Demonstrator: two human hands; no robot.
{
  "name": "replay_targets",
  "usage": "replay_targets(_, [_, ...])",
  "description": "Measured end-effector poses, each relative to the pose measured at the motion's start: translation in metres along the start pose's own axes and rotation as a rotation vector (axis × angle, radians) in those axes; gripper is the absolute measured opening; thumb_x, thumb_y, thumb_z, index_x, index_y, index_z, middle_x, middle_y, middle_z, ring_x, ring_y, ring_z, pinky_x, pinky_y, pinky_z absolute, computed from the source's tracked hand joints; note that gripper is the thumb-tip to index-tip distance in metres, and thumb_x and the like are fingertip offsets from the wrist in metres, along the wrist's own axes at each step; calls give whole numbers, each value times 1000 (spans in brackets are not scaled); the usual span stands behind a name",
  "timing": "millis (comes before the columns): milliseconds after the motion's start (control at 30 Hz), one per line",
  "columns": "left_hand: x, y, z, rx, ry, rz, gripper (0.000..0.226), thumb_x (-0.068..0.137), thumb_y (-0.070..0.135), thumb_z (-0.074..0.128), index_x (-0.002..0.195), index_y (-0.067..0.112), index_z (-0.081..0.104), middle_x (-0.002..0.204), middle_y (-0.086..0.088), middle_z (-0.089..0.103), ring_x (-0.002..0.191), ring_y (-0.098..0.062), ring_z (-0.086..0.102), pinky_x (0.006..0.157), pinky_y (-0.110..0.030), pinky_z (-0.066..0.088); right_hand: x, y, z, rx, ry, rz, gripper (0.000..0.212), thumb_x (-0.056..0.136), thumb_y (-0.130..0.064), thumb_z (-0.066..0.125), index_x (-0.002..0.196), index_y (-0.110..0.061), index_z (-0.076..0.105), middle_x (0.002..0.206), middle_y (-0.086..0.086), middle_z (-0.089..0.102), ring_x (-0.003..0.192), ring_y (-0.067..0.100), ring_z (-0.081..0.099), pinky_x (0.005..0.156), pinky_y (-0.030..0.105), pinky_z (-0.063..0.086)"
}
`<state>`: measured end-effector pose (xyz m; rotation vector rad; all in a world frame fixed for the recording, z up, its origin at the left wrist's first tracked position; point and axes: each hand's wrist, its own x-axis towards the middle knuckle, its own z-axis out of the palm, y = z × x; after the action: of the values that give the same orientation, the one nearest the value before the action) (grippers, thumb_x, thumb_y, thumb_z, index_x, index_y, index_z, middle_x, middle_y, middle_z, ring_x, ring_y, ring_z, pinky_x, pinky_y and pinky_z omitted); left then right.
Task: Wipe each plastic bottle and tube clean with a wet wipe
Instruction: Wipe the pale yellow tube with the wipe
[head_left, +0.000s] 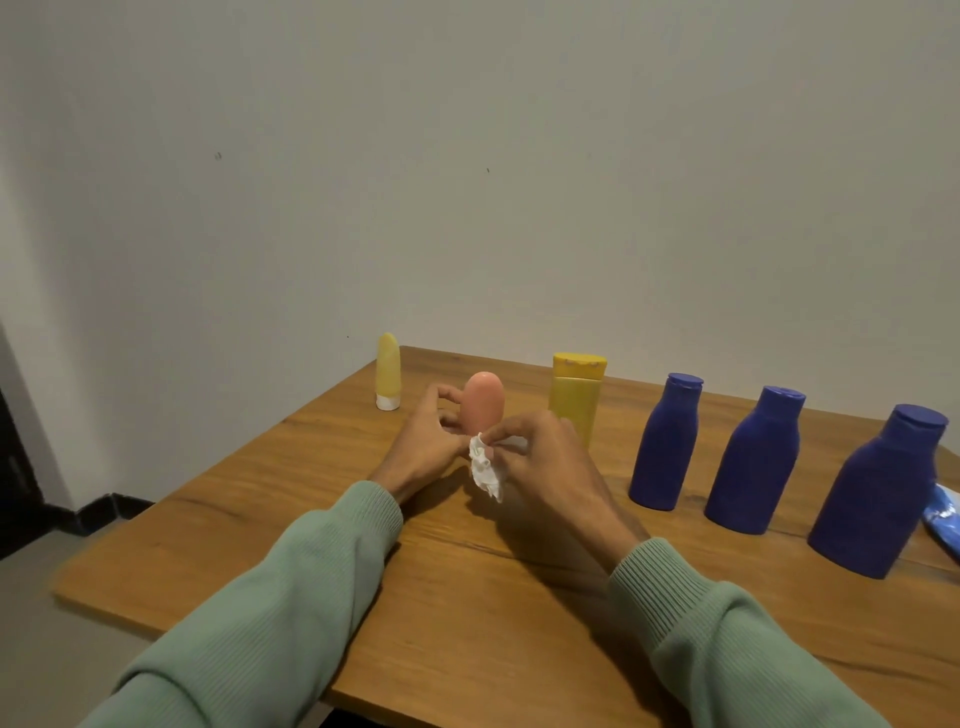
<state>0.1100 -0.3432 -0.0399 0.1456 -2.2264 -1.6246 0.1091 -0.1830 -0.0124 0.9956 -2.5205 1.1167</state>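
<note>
Your L hand (426, 441) grasps the pink tube (483, 405) at its lower part, fingers curled round it, and holds it upright, rounded end up, over the wooden table (467, 597). Your R hand (545, 457) pinches a crumpled white wet wipe (485, 470) between thumb and fingertips, against the tube's lower end; the wipe's loose end hangs down between both hands. Whether the tube's base touches the tabletop cannot be told, as the hands hide it. A yellow tube (388, 371) stands on its white cap near the far-left corner, apart from the L hand. A yellow bottle (574, 395) w/ flip cap stands just behind the R hand. To the right, in a row, upright, caps on, apart from each other: far blue bottle (665, 441), mid blue bottle (753, 462), near blue bottle (878, 493). A blue packet (943, 519) lies just beside the near blue bottle, cut off by the frame edge. Both forearms are in green ribbed sleeves (291, 597).
</note>
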Motion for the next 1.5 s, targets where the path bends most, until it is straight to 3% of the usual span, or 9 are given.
replay_targets(167, [4,-5,-18,97,406,21,23,81,-6,55,80,15,46,82,-5,50,72,-18,49,62,-31,47,0,-8,4,35,23,-42,20,86,-18,65,106,-18,69,114,-3,67,101,4,60,72,7,40])
replay_targets(300, [18,-19,-40,203,663,-71,21,78,7,60,87,16,44,84,0,49,74,-21,48,64,-35,46,4,-16,8,86,16,-73,19,87,-18,63,105,-16,70,111,-4,67,91,-3,56,69,5,44])
replay_targets(367, [25,-27,-49,246,642,-146,31,77,16,66,99,18,45,96,-2,52,87,-23,53,79,-42,51,6,-22,13,104,-9,-94,19,88,-16,62,106,-15,69,112,-4,66,91,-5,53,66,2,41])
replay_targets(433, [33,-33,-55,283,568,-186,42,76,21,68,110,21,42,106,-3,52,98,-25,54,88,-45,51,11,-27,22,122,-21,-117,20,88,-15,62,107,-13,68,114,-2,66,97,-1,57,74,7,45])
replay_targets(567, [48,-35,-55,319,464,-212,54,80,17,65,125,21,35,104,-1,51,97,-25,55,89,-46,52,25,-33,40,119,-49,-111,24,87,-9,62,110,-11,66,119,3,64,108,12,60,89,30,52])
replay_targets(700, [61,-37,-56,304,416,-256,73,77,13,63,140,21,28,106,-2,51,100,-27,55,88,-47,52,38,-33,49,95,-43,-112,25,87,-10,62,112,-11,65,119,2,64,107,12,60,86,25,50])
replay_targets(1167, [81,-47,-58,274,462,-198,51,74,13,73,116,21,44,110,-3,60,94,-22,60,82,-43,55,56,-31,45,103,22,-127,22,88,-11,61,109,-11,67,112,2,67,102,10,61,72,8,39])
replay_targets(1367, [77,-44,-56,293,469,-179,48,78,12,73,118,17,46,113,-6,59,95,-24,60,79,-40,54,49,-31,39,121,49,-135,21,88,-11,61,108,-11,68,112,1,67,102,7,60,72,6,44])
replay_targets(1500, [67,-36,-52,233,507,-150,46,80,11,71,121,14,49,110,-8,60,90,-22,61,73,-34,52,41,-31,32,133,31,-136,22,89,-10,59,110,-10,67,114,4,64,104,8,57,63,-1,34])
